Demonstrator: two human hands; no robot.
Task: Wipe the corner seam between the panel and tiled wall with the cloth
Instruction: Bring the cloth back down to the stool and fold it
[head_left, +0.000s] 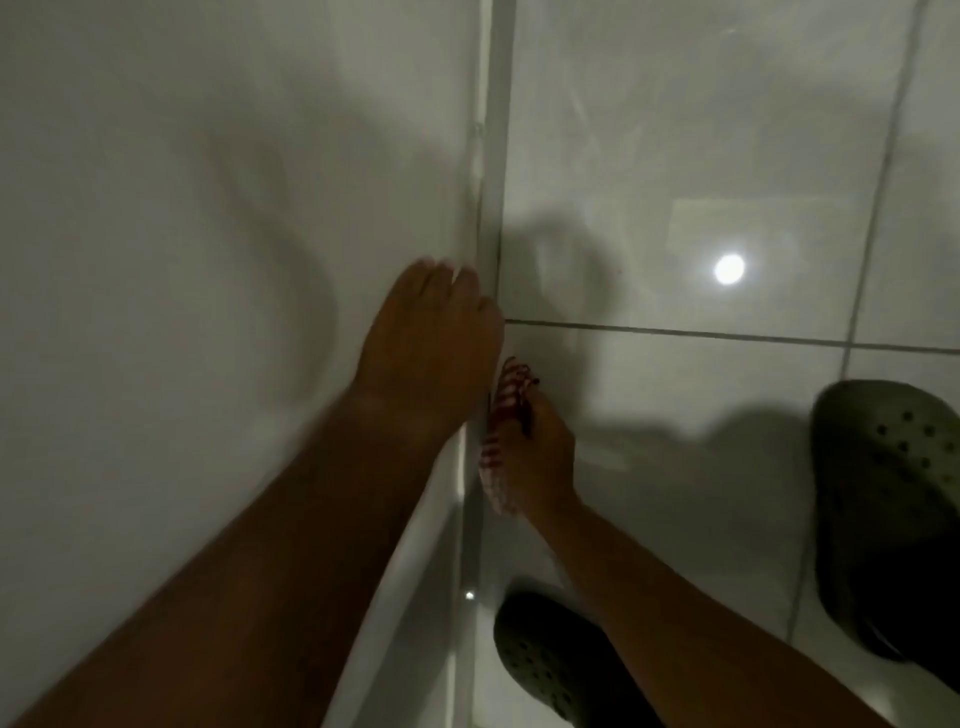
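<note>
Our right hand (537, 452) is closed around the cloth (501, 436), a red-and-white checked rag bunched between thumb and fingers and pressed into the seam (491, 218). The rag sits on the tile side of the seam, just below the horizontal grout line (727, 332) that meets it. Our left hand (436, 332) holds nothing: it lies flat and mostly spread on the panel (208, 208), fingertips just beside the seam and a little above the cloth, apparently bracing us.

We judge the wipe to be under way, not finished. The picture is dim and blurred, so we cannot tell which stretch of seam is already clean; nothing shows a wet or wiped track. The seam runs well above the cloth toward the top of the view and also down past it, so a good length may remain either way.

On the tiles (675, 130), to the right of the seam, two dark clogs (893, 509) show at the lower edge, and a round lamp reflection (729, 268) glares.
</note>
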